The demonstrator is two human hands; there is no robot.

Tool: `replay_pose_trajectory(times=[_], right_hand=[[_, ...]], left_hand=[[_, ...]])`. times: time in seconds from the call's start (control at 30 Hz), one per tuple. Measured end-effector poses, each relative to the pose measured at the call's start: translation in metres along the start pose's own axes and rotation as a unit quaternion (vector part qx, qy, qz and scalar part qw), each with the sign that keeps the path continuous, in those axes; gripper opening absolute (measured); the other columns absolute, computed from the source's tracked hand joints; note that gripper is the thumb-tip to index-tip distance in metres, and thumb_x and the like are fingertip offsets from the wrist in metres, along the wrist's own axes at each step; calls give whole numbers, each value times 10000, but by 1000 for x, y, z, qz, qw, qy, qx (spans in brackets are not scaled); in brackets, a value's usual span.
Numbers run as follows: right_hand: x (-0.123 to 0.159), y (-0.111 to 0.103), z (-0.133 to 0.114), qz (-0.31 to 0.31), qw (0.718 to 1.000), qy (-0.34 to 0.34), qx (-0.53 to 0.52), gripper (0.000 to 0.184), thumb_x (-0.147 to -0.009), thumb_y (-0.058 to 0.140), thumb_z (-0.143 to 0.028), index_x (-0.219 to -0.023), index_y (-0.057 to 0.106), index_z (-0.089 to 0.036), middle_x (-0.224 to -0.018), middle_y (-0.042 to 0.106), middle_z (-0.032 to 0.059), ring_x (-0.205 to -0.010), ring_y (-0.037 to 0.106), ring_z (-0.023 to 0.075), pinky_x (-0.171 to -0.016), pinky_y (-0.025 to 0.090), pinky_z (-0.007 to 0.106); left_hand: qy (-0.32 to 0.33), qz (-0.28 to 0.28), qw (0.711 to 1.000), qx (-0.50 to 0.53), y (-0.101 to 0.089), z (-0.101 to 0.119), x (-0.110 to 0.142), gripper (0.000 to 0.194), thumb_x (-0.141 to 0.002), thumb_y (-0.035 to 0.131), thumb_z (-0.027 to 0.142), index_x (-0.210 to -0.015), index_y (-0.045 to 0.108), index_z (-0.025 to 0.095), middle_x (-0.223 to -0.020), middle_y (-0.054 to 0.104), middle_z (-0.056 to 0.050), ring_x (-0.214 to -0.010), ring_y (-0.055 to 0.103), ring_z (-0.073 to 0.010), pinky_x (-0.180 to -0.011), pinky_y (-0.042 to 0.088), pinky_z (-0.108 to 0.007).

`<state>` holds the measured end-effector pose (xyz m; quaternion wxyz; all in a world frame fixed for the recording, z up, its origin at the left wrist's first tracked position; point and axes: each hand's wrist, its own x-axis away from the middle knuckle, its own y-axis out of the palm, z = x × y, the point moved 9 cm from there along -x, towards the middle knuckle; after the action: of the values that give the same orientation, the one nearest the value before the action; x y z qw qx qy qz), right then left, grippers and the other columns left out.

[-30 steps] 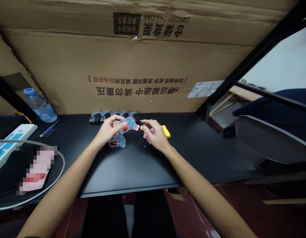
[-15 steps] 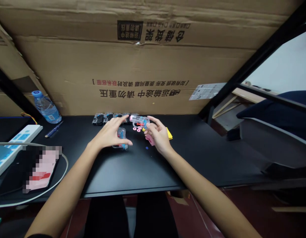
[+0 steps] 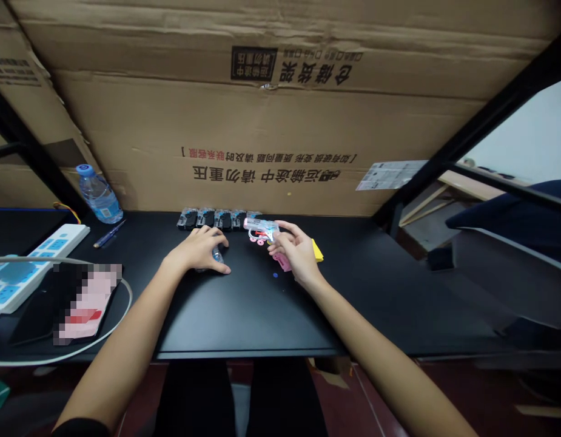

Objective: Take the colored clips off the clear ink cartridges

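My right hand holds a small clear toy water gun, with a pink end, a red trigger and blue parts, just above the black table. On the left, my left hand curls over a second clear toy gun lying on the tabletop; the palm and fingers hide most of it. Small pink rings lie below the held toy. Beside and partly under my right hand are a pink piece and a yellow block. A blue disc sits nearer to me.
Several clear-and-black toy pieces stand in a row along the cardboard at the back. On the left are a water bottle, a pen, a power strip, a phone and a looping white cable.
My left hand has moved down a little and its fingers have closed over the toy on the table. The right hand keeps hold of its toy. The view has shifted slightly.
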<state>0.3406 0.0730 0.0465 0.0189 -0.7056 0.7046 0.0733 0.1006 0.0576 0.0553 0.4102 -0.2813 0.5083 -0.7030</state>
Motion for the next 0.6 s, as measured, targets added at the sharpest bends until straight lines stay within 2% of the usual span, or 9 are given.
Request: replay_pose_trajectory(times=[0.17, 0.37, 0.47, 0.6], right_hand=[[1, 12, 9, -48, 999, 17, 18, 595, -767, 885, -528, -1198, 678, -174, -677, 742, 5, -600, 763, 207, -582, 656, 313], [6, 23, 10, -85, 996, -6, 38, 640, -765, 900, -589, -1202, 659, -188, -744, 752, 6, -613, 776, 211, -601, 683, 338], [7, 23, 7, -91, 994, -23, 51, 629, -801, 878, -600, -1224, 656, -191, -809, 766, 25, -635, 783, 208, -617, 691, 341], [3, 18, 7, -88, 993, -30, 67, 638, -804, 867, -619, -1231, 662, -191, -792, 759, 26, -626, 781, 215, -606, 693, 351]], left_hand=[[-21, -3, 999, 36, -16, -20, 9, 865, -626, 890, 776, -1341, 721, 319, -1468, 632, -99, -1372, 503, -397, -1197, 326, -548], [-107, 20, 994, 1, -48, -58, 33, 998, -606, 862, 842, -1460, 662, 367, -1514, 614, -102, -1458, 446, -417, -1225, 312, -548], [-132, -9, 991, 1, -46, -71, 41, 1084, -566, 891, 816, -1518, 619, 375, -1522, 607, -108, -1452, 463, -419, -1222, 327, -549], [-133, -42, 990, 1, -36, -74, 42, 1155, -514, 918, 778, -1549, 588, 384, -1547, 588, -104, -1434, 469, -440, -1197, 363, -556]])
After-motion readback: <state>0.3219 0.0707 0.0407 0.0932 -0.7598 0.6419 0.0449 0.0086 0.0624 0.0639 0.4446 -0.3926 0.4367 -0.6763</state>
